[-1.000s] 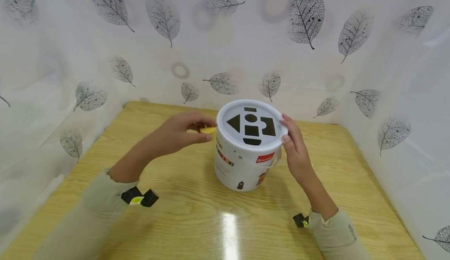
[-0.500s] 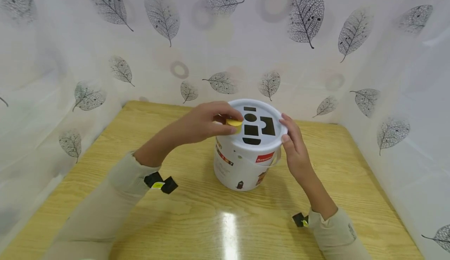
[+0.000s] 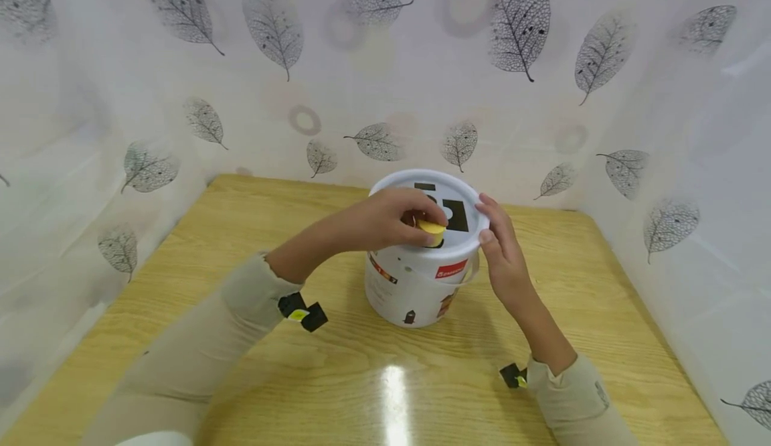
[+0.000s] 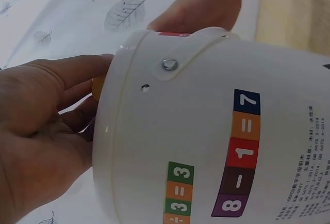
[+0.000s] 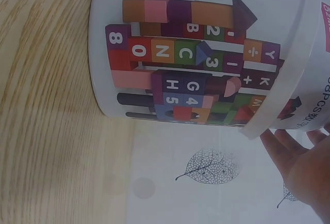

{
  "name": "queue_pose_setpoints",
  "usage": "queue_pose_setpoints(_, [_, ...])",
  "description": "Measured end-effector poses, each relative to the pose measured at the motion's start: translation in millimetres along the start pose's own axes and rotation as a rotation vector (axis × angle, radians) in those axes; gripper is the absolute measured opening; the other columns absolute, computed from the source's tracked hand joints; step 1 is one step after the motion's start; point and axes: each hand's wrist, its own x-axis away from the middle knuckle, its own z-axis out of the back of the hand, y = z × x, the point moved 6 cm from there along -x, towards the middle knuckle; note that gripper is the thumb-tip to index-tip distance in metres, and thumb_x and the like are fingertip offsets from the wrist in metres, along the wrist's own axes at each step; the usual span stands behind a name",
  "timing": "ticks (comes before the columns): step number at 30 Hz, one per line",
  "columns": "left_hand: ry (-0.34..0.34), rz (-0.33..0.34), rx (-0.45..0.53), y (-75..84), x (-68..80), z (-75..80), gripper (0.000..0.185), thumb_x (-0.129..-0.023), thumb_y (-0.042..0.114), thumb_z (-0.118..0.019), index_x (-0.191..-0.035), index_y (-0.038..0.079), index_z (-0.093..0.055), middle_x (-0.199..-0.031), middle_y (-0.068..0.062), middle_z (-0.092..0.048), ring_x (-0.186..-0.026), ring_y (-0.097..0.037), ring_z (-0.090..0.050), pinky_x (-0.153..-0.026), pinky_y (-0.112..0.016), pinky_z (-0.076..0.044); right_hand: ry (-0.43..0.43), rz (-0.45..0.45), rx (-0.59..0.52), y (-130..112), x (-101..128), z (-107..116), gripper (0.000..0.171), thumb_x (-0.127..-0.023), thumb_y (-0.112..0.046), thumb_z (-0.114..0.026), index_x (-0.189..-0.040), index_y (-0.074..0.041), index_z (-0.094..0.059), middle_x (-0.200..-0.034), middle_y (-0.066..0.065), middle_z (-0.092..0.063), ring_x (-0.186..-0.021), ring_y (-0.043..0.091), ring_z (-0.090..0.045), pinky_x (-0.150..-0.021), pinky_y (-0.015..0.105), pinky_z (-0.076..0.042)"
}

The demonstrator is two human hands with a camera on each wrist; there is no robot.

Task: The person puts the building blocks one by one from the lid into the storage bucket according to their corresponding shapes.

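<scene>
A white toy-block bucket [image 3: 391, 302] stands upright on the table, its white lid [image 3: 464, 188] cut with several shaped holes. My left hand [image 3: 388, 218] pinches a small yellow block with a rounded edge [image 3: 433, 230] between thumb and fingers, low over the front part of the lid. That hand covers some of the holes. In the left wrist view only a sliver of the yellow block [image 4: 96, 88] shows behind the fingers. My right hand [image 3: 508, 258] rests its thumb and fingertips on the right side of the lid's rim, with the fingers fairly straight.
The bucket's white handle [image 3: 474, 270] hangs down on the right side. Beneath it is a wood-grain table [image 3: 325, 365], bordered at the back and sides by leaf-printed sheeting [image 3: 397, 84]. Both sleeves carry small black wrist devices [image 3: 303, 312].
My left hand has carried the yellow block rightward from beside the bucket to over the lid's front middle. The right hand stays at the rim and the bucket stands in place.
</scene>
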Motion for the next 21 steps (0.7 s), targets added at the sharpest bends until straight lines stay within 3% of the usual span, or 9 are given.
queue_pose_setpoints(10, [-0.013,0.045,-0.026,-1.6,-1.9,-3.4,0.021,-0.095,0.011,-0.069,-0.116,0.007,-0.070,-0.113,-0.005,-0.065,-0.098,-0.016,-0.062,-0.086,-0.028,-0.054,-0.003,0.002,0.000,-2.9,-1.4,-1.3,0.046,-0.109,-0.024,-0.035,-0.154,-0.018,-0.036,-0.165,-0.002,-0.023,-0.151,0.026,-0.027,-0.112,0.017,-0.032])
queue_pose_setpoints(21, [-0.025,0.053,-0.045,-1.5,-3.0,-4.6,0.020,-0.096,0.014,-0.069,-0.115,0.008,-0.071,-0.111,-0.003,-0.066,-0.096,-0.015,-0.062,-0.086,-0.027,-0.054,0.002,0.004,0.004,-2.3,-0.3,0.4,0.046,-0.109,-0.024,-0.035,-0.154,-0.017,-0.037,-0.165,-0.001,-0.024,-0.151,0.026,-0.027,-0.113,0.017,-0.031])
